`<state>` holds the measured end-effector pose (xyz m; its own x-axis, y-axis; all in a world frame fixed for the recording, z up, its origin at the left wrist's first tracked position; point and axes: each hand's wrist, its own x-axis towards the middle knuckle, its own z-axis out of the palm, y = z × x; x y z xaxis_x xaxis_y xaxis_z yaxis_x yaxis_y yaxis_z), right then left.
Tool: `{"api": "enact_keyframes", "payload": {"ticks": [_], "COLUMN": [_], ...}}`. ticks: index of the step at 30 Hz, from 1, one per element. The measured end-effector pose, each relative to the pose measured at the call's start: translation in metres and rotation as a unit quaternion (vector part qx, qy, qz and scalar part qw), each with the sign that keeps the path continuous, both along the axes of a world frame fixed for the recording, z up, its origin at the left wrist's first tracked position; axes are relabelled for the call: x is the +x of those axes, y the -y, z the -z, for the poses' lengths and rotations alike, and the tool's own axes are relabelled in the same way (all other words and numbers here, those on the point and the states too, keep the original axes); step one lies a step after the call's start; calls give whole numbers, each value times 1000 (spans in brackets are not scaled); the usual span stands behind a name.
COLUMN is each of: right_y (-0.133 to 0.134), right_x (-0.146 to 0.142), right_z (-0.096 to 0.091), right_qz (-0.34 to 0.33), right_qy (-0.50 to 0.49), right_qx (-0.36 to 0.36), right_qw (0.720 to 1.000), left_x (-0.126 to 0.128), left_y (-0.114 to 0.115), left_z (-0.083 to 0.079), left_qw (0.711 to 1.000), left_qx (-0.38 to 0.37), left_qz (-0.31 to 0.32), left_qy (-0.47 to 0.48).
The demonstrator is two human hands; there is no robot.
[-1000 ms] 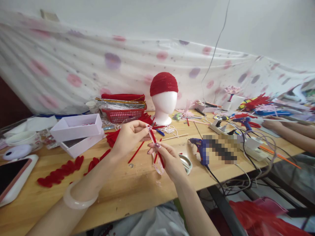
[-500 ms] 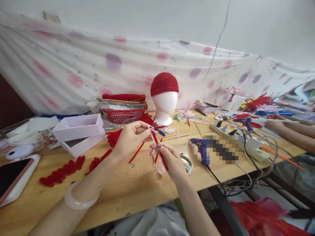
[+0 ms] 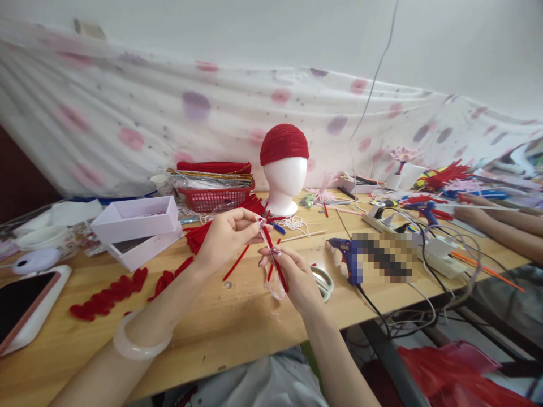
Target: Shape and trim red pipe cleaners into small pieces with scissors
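Over the table's middle, a red pipe cleaner (image 3: 279,271) slants between my two hands. My left hand (image 3: 227,234) is closed in a pinch at its upper end, where a small pale, shiny bit shows at the fingertips. Lower down, my right hand (image 3: 294,274) pinches the stem between thumb and fingers. A thin, whitish-pink translucent ribbon (image 3: 275,291) runs along the stem and hangs in a loop below. Loose red pipe cleaners (image 3: 235,263) lie beneath my hands. Pale-handled scissors (image 3: 324,282) rest beside my right hand, partly covered.
Behind stands a white foam head (image 3: 286,181) in a red cap (image 3: 284,142). A red basket (image 3: 216,199) and white boxes (image 3: 133,220) are to the left. A blue glue gun (image 3: 350,260) and a cabled power strip (image 3: 441,263) lie right, near another person's arms (image 3: 487,226).
Almost nothing differs. The view has shifted very slightly; both hands keep their hold on the pipe cleaner in the same place.
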<state>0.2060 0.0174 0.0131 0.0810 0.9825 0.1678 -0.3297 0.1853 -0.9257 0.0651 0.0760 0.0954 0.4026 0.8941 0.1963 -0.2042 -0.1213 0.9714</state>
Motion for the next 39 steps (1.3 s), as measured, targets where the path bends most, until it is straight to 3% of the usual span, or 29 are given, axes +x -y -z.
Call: {"api": "enact_keyframes", "payload": {"ticks": [33,39], "right_y": [2,1], "right_x": [0,0], "right_z": [0,2], "right_qz": [3,46], "right_qy": [27,96], "right_qx": [1,32], "right_qw": [1000,994], "left_x": [-4,-5], "left_y": [-6,-1], "left_z": [3,3], "left_qw": [1000,998], "left_qx": [-5,39], "left_qz": [22,13], "left_qy": [-12,-38]}}
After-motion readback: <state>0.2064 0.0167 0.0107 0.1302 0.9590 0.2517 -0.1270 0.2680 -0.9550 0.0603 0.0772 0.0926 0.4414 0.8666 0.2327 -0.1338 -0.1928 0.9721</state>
